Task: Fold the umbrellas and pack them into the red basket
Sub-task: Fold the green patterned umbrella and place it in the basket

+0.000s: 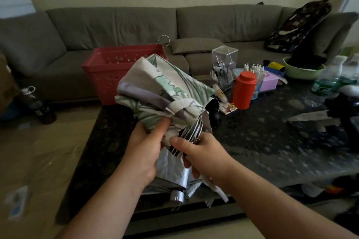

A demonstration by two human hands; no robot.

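Note:
I hold a collapsed umbrella with a white, green and lilac leaf print, its canopy bunched and pointing away from me over the dark table. My left hand grips the gathered fabric at the middle. My right hand pinches the black-and-white striped strap beside it. A second, silver umbrella with a metal cap lies under my hands at the table's near edge. The red basket stands at the far left corner of the table, behind the printed canopy.
A red canister, a clear pen holder, small spray bottles, a green bowl and water bottles crowd the table's right half. A knife lies at the right. A grey sofa runs behind.

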